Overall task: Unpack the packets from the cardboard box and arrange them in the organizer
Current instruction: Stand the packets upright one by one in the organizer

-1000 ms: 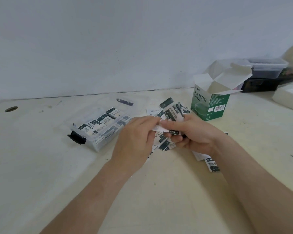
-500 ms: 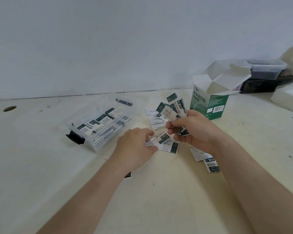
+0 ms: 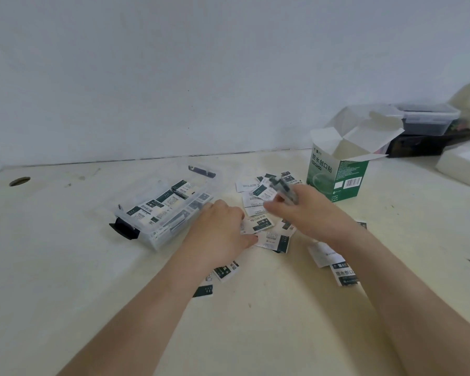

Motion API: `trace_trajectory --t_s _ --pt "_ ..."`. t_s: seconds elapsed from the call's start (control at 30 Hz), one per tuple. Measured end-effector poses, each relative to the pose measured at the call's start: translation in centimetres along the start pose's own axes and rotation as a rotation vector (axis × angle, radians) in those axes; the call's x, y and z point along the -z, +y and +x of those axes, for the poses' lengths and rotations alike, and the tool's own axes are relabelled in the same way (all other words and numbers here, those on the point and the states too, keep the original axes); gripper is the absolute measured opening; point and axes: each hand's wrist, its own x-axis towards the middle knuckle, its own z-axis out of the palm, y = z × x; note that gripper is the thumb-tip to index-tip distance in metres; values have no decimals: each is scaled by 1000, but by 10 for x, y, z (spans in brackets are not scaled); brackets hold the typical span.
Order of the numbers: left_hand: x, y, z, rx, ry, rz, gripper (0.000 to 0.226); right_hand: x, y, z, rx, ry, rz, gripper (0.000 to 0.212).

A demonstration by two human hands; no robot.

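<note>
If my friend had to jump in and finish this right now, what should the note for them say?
Left hand: on the loose packets beside the organizer; grip unclear.
Right hand: holds a small stack of packets.
Done: cardboard box stands open; some packets already lie in the organizer.
Left: put the held stack and the scattered packets into the organizer.

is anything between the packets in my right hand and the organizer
Only the left hand. It touches loose packets just right of the organizer, on the straight line from the stack of packets that the right hand grips. Nothing else visible stands between them.
</note>
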Motion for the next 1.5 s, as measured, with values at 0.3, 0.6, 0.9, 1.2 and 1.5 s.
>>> trace_trajectory --t_s 0.3,0.6,0.9,1.2,1.5 --pt "5 1 5 55 -104 -180 53 -10 -5 -3 38 -133 -547 29" --pt "-1 -1 -3 -63 51 -335 28 -6 -1 -2 90 -131 -440 26" --pt "15 11 -9 26 280 -1337 20 0 -10 -5 -5 -76 1097 22" --pt "-5 24 -9 -66 224 -858 84 -33 -22 -12 -52 -63 1017 16" --pt "-4 15 -12 -197 266 -428 83 -21 -17 -11 -158 -126 1178 22"
